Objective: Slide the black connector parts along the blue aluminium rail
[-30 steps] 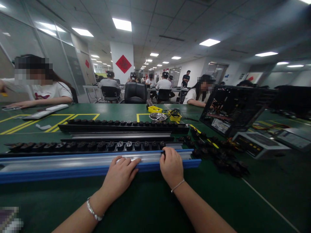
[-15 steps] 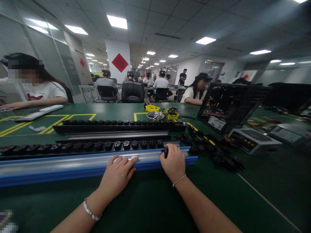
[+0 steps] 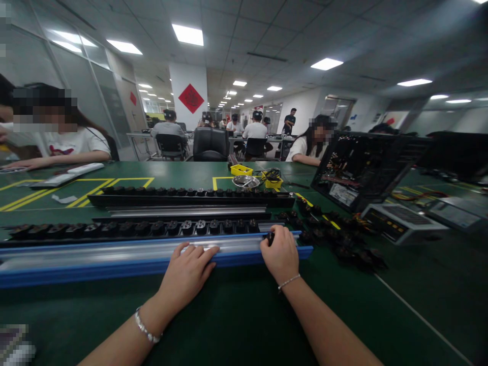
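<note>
- green worktable [image 3: 236, 315] across the lower frame; where's the blue-edged metal channel [image 3: 114, 253]?
- lying from the left edge past centre, left hand [image 3: 188, 268] draped loosely over its near wall, right hand [image 3: 282, 254] pinching a small black part [image 3: 270, 238] near its right end.
- how would it handle?
- probably stiff, lightish, slippery inside; hold the blue edges.

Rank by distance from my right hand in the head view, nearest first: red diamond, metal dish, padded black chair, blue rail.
1. Blue rail: beneath your right hand.
2. Metal dish: ahead, on the table.
3. Padded black chair: beyond the table.
4. Red diamond: farthest, on the pillar.
</note>
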{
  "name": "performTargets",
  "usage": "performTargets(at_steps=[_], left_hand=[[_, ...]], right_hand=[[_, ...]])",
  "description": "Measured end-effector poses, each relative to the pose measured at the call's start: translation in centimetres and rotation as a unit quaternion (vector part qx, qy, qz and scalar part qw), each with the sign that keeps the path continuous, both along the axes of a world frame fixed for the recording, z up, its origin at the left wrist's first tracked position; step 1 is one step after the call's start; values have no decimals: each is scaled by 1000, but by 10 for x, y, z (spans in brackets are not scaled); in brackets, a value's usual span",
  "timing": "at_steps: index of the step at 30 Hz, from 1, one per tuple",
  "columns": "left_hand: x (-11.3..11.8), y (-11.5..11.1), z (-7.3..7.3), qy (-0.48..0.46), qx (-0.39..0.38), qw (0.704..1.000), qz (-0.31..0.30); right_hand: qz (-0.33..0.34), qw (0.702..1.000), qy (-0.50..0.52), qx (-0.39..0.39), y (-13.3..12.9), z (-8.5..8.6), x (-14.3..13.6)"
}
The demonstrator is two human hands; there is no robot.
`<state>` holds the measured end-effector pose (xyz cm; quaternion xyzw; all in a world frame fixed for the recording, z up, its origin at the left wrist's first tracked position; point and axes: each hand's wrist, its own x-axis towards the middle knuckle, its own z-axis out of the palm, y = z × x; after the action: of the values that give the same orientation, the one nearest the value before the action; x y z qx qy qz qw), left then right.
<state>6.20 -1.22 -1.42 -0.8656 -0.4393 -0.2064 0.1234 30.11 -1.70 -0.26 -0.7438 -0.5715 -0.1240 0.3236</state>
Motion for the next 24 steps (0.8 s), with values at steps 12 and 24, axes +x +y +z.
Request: performTargets(at_steps=[12, 24], left_hand=[[-1, 0, 0, 3, 1, 1000, -5], [-2, 0, 0, 1, -1, 1000, -6]], right_hand=[[-59, 996, 6, -71, -7, 6, 13], [-86, 993, -5, -85, -6, 8, 21]])
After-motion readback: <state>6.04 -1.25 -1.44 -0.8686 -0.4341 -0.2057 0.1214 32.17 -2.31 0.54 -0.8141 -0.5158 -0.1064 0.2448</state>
